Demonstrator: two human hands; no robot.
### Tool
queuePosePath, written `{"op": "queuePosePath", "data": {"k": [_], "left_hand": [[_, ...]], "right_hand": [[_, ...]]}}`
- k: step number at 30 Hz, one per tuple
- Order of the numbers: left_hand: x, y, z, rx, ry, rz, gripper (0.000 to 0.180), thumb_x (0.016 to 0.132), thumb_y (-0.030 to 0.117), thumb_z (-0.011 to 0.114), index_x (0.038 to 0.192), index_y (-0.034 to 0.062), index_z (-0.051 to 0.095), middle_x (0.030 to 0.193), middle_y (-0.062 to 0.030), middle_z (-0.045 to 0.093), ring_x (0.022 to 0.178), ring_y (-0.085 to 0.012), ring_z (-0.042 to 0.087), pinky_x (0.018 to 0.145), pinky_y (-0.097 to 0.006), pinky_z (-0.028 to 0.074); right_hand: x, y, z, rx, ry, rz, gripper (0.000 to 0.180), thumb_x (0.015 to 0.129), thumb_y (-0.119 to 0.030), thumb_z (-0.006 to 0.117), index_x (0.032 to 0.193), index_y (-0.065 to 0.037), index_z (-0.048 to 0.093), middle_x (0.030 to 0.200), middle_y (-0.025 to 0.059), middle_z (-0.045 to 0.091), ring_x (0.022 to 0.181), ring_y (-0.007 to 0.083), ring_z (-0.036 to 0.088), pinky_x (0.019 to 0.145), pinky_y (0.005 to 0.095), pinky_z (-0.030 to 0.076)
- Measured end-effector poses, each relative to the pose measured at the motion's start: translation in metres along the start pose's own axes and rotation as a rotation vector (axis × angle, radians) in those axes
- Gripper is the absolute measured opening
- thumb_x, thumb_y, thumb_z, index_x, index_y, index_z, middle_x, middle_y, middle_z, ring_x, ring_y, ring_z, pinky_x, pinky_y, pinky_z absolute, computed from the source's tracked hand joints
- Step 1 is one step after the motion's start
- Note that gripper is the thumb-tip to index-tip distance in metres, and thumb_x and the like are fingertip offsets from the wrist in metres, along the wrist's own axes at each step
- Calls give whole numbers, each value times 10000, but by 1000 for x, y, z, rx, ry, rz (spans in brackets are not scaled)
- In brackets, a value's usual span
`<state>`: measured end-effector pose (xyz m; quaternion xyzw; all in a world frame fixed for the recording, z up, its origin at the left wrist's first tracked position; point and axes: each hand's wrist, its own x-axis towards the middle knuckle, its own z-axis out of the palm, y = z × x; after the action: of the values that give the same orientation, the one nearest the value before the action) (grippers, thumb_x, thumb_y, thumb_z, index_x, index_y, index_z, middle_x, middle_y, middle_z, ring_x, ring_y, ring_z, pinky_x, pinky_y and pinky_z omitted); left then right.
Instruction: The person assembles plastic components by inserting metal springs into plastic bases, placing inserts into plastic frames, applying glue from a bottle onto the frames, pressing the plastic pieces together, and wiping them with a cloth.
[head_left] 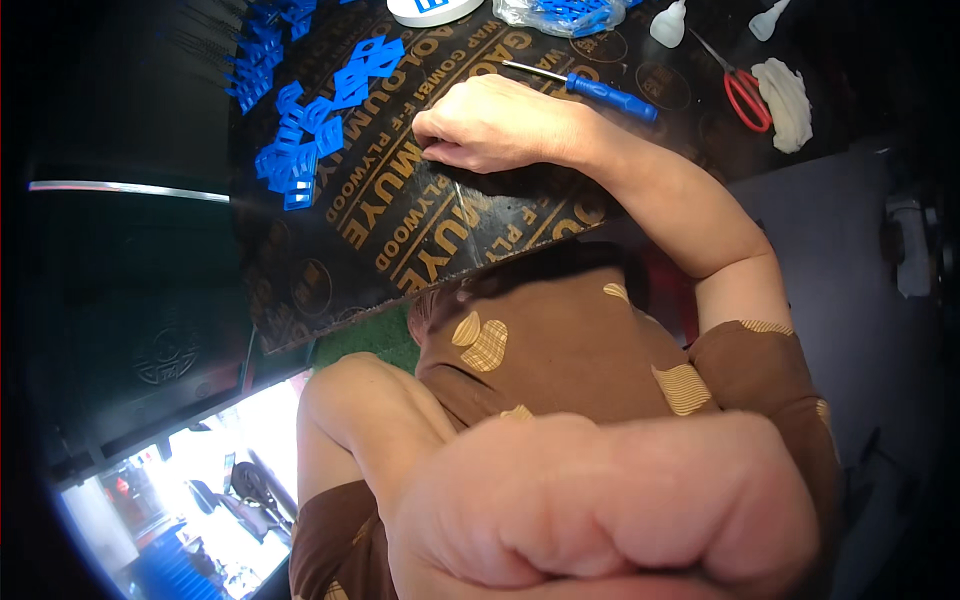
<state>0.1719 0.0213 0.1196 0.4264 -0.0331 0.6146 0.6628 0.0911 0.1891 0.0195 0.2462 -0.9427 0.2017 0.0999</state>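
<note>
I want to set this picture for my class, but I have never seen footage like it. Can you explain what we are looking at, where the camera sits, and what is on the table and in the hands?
There is no machine here: a person wears a wide-angle camera on the head, looking down, so straight edges bend. The right hand rests on a dark printed plywood board, fingers curled under; whether it holds anything is hidden. The left hand is a closed fist right up by the lens, with nothing showing in it. On the board lie a heap of small blue plastic pieces, a blue-handled screwdriver, red-handled scissors, a white lump and a small white bottle.
</note>
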Motion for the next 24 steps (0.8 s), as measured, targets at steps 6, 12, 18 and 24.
{"op": "queuePosePath", "data": {"k": [6,12,18,24], "left_hand": [[-10,-8,8,6,45,22,319,969,186,476,789,-68,546,710,-158,546,673,-250,584,637,-366,473],[-8,-3,0,40,71,29,310,962,183,488,787,-66,551,715,-159,553,677,-254,585,640,-366,474],[-2,3,-7,78,83,24,301,955,180,501,786,-63,556,721,-159,560,680,-258,586,643,-366,476],[-4,2,-5,112,121,31,292,948,177,513,784,-60,561,727,-159,567,683,-263,587,646,-365,477]], "right_hand": [[-1,-1,2,12,-6,7,189,863,-219,602,869,-30,608,697,158,627,710,355,626,632,445,491],[-3,-3,3,-1,13,-2,197,862,-229,596,863,-32,612,691,161,627,713,356,632,642,451,496],[-2,-5,1,-1,-8,-1,190,852,-223,607,862,-33,615,689,154,630,715,355,637,642,448,507],[-1,-5,-1,17,-3,1,197,848,-220,610,851,-23,614,693,161,631,720,355,638,642,449,507]]}}
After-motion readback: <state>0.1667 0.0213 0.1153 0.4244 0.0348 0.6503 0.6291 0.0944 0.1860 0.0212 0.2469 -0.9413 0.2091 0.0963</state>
